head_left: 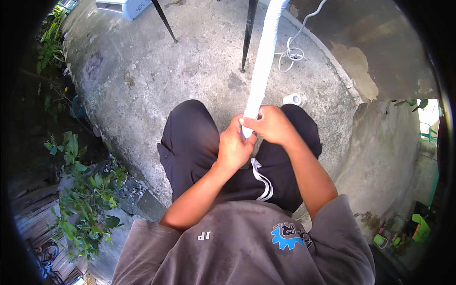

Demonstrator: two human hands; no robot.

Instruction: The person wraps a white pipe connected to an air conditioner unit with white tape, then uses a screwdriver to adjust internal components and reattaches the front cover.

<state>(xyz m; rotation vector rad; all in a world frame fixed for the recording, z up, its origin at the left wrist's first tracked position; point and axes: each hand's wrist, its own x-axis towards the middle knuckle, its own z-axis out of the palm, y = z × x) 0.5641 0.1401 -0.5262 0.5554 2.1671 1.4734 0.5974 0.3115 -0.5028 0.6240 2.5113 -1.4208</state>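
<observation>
While both hands are wrapped around its near end in the head view, the white tube [263, 57] slants up and away from between the knees, and the upper edge cuts off its far end. The left hand [233, 146] grasps it from the left and slightly lower, the right hand [274, 124] from the right, thumb across the white surface; most of the fingertips are hidden (how firmly they press, I cannot tell). Part of the tube's tip shows between the hands.

A white roll [289, 100] lies on the concrete floor [204, 61] just beyond the right knee. Farther off, a looped white cord [288, 53] lies right of the tube, two black legs [165, 21] carry something out of frame, and a pale box [127, 9] is cropped at the top. Leafy plants [97, 183] crowd the left, where the dark rim swallows detail
</observation>
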